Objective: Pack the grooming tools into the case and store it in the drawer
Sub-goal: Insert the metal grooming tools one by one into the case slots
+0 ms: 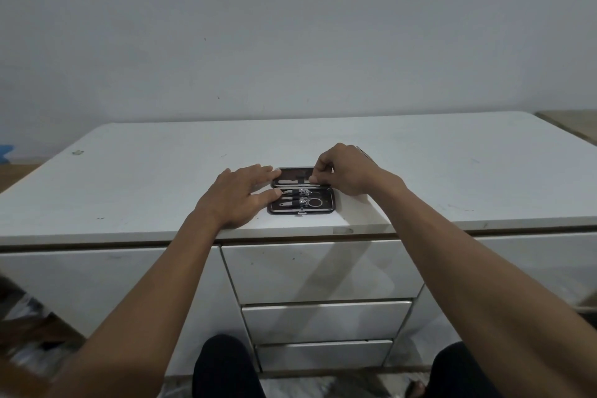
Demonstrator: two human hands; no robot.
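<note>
Left hand [240,194]: fingers straight, flat on the white laminate table [129,178], tips touching the 9 o'clock edge of the small black rectangular hinged case [302,191], which lies open near the table's front edge above the shut white drawer [323,268]. Metal clippers [303,198] sit strapped in the near half. Right hand [347,173], at 2 o'clock: grip pinching a thin metal tool [298,182] in the far half. Risk: smooth steel may slip its loop; case could slide on the slick top.
</note>
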